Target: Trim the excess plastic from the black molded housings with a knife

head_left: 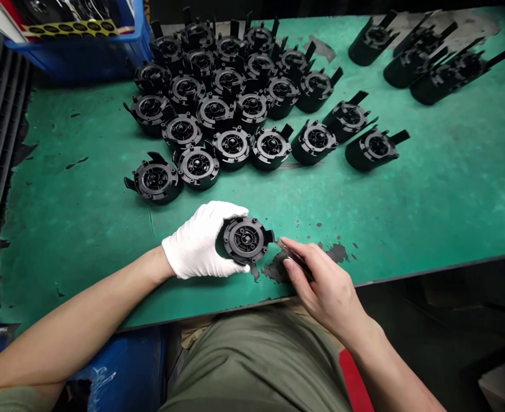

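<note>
The worn green table [449, 189] bears a cluster of round black plastic parts [230, 109].

Bright, even light falls from above onto the green counter [449, 189], leaving only short, soft shadows under the black parts [230, 103], whose glossy rims catch small glints. The white glove on the left hand [201, 240] is almost blown out beside the dark part [246, 239] it holds. Below the counter's front edge everything sinks into gloom. The middle is sharp; the edges bow and soften.
</note>
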